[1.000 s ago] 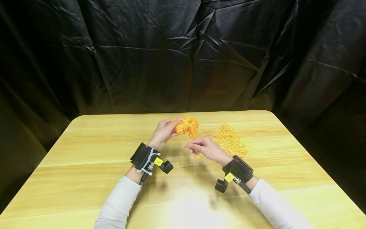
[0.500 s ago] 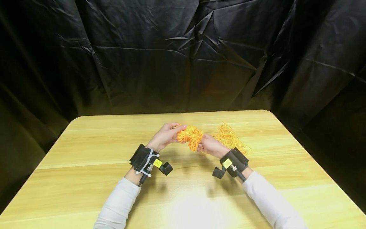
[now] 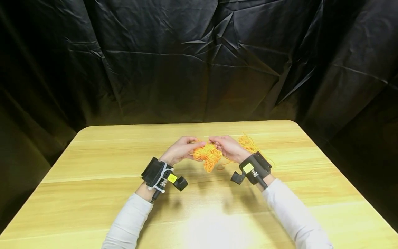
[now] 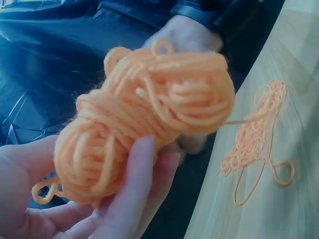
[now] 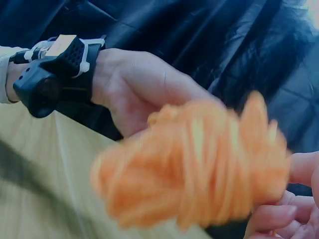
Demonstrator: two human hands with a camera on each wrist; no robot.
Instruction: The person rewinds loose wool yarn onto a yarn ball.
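Over the far half of the pale wood-grain table (image 3: pixel 93 166), a person's left hand (image 3: pixel 179 151) holds up a plump bundle of orange yarn (image 3: pixel 209 157), wound tightly round its middle, with small loops poking out. The thumb and fingers of that hand are closed around one end of it, clear of the tabletop. The right hand (image 3: pixel 230 148) is just beside the other end, its fingers curled in and pinching a thin orange strand (image 4: pixel 244 121), which runs to a loose, tangled orange heap (image 3: pixel 248 143) lying on the table, partly behind the right wrist. Both arms wear white sleeves (image 3: pixel 129 219) and black wristbands (image 3: pixel 153 172) carrying small cameras. A creased black curtain (image 3: pixel 155 76) hangs behind the table.
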